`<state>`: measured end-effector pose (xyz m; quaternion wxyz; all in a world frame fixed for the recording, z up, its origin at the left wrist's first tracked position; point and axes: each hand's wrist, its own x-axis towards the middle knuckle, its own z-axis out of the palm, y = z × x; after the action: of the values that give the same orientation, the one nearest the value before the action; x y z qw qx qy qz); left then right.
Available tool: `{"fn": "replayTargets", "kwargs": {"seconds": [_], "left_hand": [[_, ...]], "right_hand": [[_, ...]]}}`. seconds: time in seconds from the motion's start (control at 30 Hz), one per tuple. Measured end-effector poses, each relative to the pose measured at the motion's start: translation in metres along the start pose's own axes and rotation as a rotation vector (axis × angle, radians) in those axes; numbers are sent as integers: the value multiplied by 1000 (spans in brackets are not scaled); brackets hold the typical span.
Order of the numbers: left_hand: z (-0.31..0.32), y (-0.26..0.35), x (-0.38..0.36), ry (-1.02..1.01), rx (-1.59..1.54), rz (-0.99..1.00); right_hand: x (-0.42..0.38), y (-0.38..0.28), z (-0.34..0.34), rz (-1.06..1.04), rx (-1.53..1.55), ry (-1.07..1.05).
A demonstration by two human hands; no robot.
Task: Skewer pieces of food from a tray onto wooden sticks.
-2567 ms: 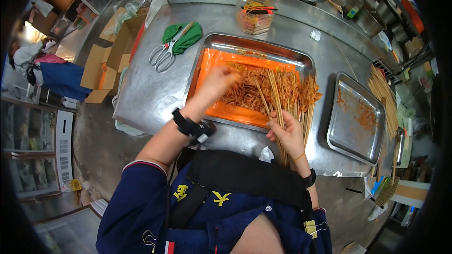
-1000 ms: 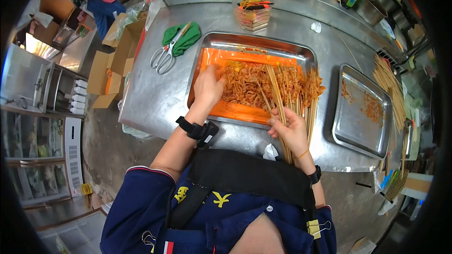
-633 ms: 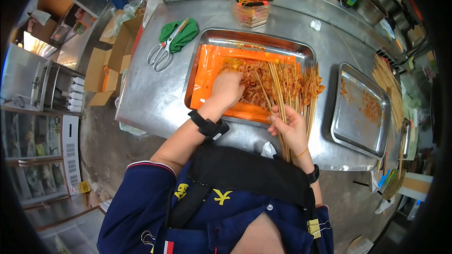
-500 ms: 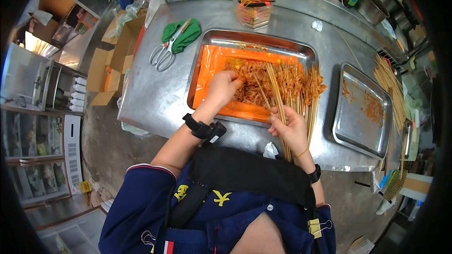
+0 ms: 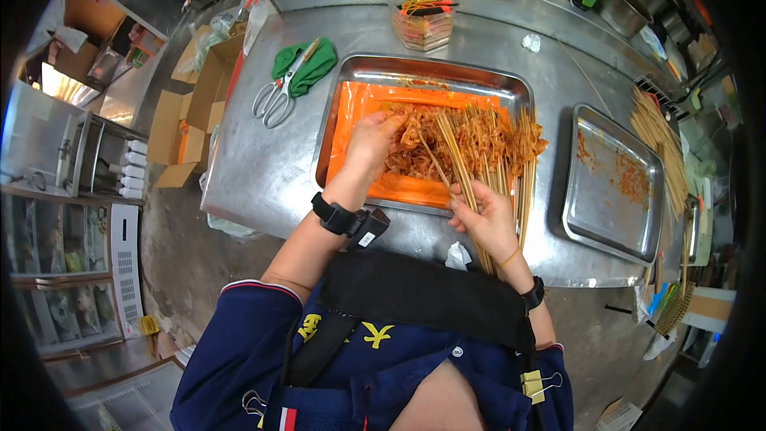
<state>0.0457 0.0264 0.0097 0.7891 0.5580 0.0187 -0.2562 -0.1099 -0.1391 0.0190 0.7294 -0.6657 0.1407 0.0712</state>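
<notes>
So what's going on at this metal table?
Someone is putting sauce-coated food onto skewers. Their right hand holds a bundle of thin sticks, while the left hand pinches a piece near one stick's tip. Loaded skewers lie along the right side of the orange-lined tray, with loose food left in it.

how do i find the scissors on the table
On the steel table, find the large tray lined with orange plastic. Left of its far left corner lie the scissors, blades over a crumpled green cloth. Their two looped handles, sticking out past the cloth, set them apart.
</notes>
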Motion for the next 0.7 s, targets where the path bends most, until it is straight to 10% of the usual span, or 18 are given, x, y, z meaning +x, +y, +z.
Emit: {"fn": "replayTargets", "kwargs": {"seconds": [0.7], "left_hand": [[0, 4, -1, 52, 25, 91]], "right_hand": [[0, -2, 2, 9, -31, 5]]}}
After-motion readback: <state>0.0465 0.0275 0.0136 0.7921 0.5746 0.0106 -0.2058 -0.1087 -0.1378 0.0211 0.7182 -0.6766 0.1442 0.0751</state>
